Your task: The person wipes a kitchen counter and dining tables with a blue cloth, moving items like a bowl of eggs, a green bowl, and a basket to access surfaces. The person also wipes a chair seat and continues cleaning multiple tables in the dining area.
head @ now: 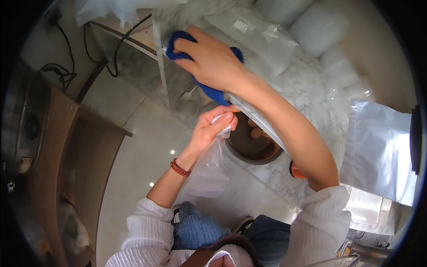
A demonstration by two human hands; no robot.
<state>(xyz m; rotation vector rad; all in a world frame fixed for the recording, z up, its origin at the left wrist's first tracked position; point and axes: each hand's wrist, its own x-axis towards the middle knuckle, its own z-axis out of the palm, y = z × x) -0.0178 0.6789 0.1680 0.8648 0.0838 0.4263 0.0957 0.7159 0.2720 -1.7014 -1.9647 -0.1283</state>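
My right hand [213,63] presses a dark blue cloth [213,94] on the edge of a marble-patterned counter [300,80], its fingers gripping the cloth near the corner. Below it, my left hand [217,123] grips the gathered top of a clear plastic bag [211,173], which hangs down over the floor. The left thumb and fingers are closed around the bag and something white. Just right of the left hand, a round metal pot [253,157] on the counter holds several brownish, egg-like round things [257,132]. A pale flat edge, partly hidden, runs under my right forearm across the pot.
Plastic packages [247,33] and wrapped white stacks [317,30] lie at the counter's back. A silvery bag [377,153] is at the right, an orange-labelled container [296,169] by my right forearm. Black cables [116,56] hang upper left. A wooden cabinet [90,150] stands left.
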